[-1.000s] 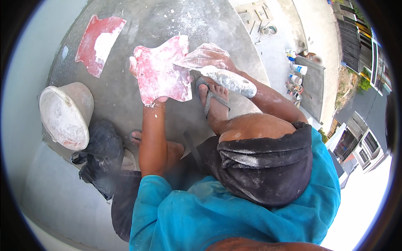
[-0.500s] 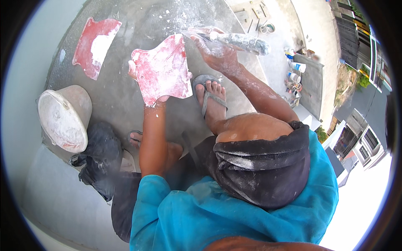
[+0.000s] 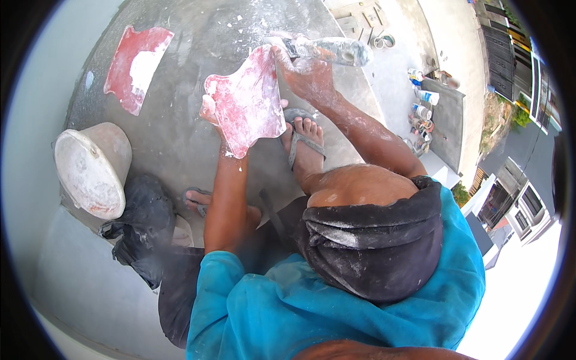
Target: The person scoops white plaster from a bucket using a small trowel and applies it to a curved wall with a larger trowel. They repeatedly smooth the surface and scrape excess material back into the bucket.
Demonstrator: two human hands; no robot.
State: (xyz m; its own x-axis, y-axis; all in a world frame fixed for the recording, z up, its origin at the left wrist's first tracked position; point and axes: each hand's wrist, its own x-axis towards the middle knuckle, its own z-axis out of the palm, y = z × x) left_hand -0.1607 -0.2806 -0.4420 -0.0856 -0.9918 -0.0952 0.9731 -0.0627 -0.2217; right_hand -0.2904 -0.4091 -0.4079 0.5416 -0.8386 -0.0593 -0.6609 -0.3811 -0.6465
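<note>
My left hand (image 3: 210, 109) holds a red, plaster-smeared plastic board (image 3: 246, 105) with curved edges, fingers round its sides. Just beyond its upper right corner, my right hand (image 3: 306, 78) grips a putty knife (image 3: 333, 51) with a plaster-coated handle; the blade end is at the board's top edge, and I cannot tell whether it touches. A second red board (image 3: 123, 63) with a white patch lies on the concrete at the upper left. My sandalled foot (image 3: 306, 141) rests just beneath my right wrist.
A pale bucket (image 3: 90, 174) and a crumpled black bag (image 3: 144, 213) sit left, beside a low wall. Past the concrete slab's edge on the right are loose tools (image 3: 372, 30), several cans and containers (image 3: 423, 111), a grey panel (image 3: 447, 126) and house fronts.
The knife and right hand first moved up and away from the board, then slightly left toward it. The board has shifted right and turned in my left hand over the last half second.
</note>
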